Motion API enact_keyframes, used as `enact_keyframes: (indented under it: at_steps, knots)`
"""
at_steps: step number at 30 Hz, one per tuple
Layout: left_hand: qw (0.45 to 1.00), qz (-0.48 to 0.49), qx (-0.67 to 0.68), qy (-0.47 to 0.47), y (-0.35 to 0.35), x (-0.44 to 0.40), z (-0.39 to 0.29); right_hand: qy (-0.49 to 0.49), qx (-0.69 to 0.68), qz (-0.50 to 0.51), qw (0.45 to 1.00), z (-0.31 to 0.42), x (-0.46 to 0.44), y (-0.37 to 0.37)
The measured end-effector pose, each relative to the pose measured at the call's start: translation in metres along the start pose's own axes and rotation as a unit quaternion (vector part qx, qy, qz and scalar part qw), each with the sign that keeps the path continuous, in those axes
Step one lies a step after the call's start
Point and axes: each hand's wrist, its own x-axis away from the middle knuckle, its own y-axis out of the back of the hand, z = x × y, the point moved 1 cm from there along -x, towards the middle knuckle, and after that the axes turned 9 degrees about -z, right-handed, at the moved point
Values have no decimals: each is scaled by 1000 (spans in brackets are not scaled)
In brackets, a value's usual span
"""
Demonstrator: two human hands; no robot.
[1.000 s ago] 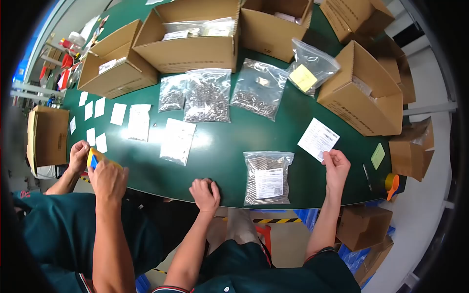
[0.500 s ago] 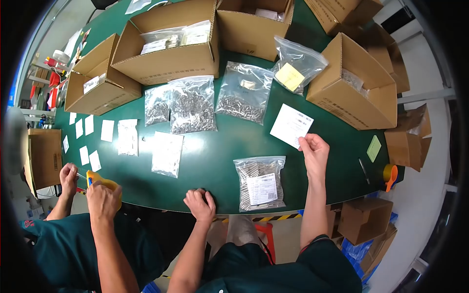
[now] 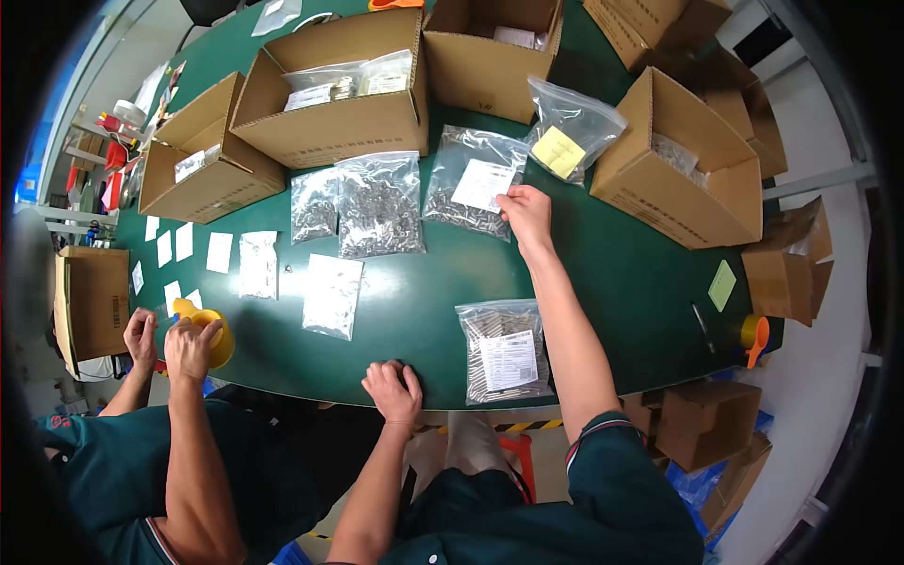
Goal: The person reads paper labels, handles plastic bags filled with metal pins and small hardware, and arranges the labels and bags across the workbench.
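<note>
My right hand [image 3: 528, 217] pinches the lower right corner of a white printed label [image 3: 483, 185]. The label lies over a clear zip bag of small metal parts [image 3: 450, 202]; whether it touches the plastic I cannot tell. At the table's front edge rests my left hand [image 3: 392, 392], fingers curled in with nothing visible in them. Between my arms, nearer the right one, lies a zip bag of metal pins [image 3: 478, 363] with a printed label [image 3: 509, 361] on it. Two more bags of metal parts [image 3: 379, 207] [image 3: 314, 209] lie farther left.
Open cardboard boxes [image 3: 330, 127] line the back of the green table [image 3: 414, 301]. A bag with a yellow note [image 3: 558, 151] leans near the right box [image 3: 650, 179]. At left, a co-worker's hand [image 3: 191, 348] grips a yellow tape dispenser [image 3: 222, 344] near several white labels [image 3: 219, 252].
My right hand has carried the label left and away from me, from bare table to over the bag of small metal parts. The co-worker's tape dispenser has turned. My left hand stays put.
</note>
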Motion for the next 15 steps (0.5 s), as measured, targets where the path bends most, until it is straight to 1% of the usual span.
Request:
enact_keyframes:
  at_steps: [1, 2, 4, 5, 7, 8, 9, 12, 15]
  knots:
    - [1000, -3, -1, -1, 0, -1, 0, 21, 70, -31, 997, -1, -3, -4]
    - [1000, -1, -2, 2, 1, -1, -1, 22, 69, -31, 997, -4, -5, -5]
    - [1000, 3, -1, 4, 1, 1, -1, 46, 157, -57, 985, 2, -2, -4]
    - [1000, 0, -5, 2, 0, 1, -1, 45, 157, -60, 985, -1, -3, 0]
    - [1000, -2, -8, -1, 1, -1, -1, 29, 49, -30, 998, 3, -1, 12]
    - [1000, 6, -4, 4, 3, -1, -3, 4, -16, -38, 999, 12, 8, 26]
    - [1000, 14, 1, 9, 3, -2, -4, -20, -48, -31, 998, 20, 13, 41]
    - [1000, 10, 0, 6, 2, -1, -3, -43, -67, -46, 996, 18, 18, 78]
    - [1000, 13, 3, 9, 3, -2, -4, -62, -66, -63, 994, 18, 23, 90]
